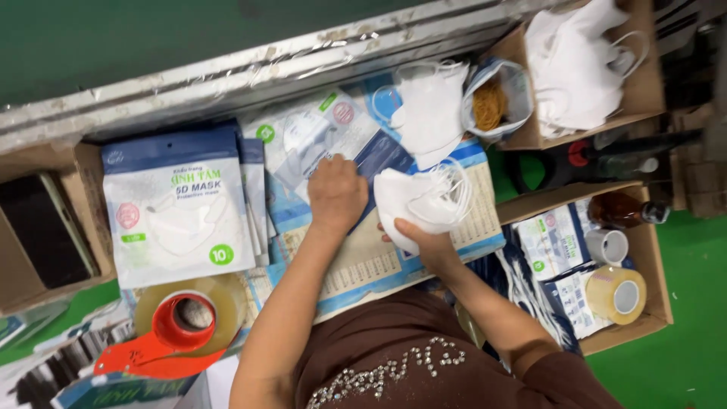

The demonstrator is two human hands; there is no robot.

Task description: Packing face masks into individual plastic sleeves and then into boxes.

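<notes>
masks (424, 198): soft white matt cloth, held in the right grip (430, 244)
pouch (326, 136): glossy clear-and-white plastic film, under the left grip (336, 193)
stacked pouches (178, 204): shiny plastic, left of the left grip
boxes (644, 91): rough brown matt cardboard, beyond the right grip
tape dispenser (170, 337): smooth red plastic, near the left forearm
tape roll (617, 295): glossy clear plastic film, right of the right grip
rail (227, 76): scuffed, dull metal, beyond both grips
</notes>
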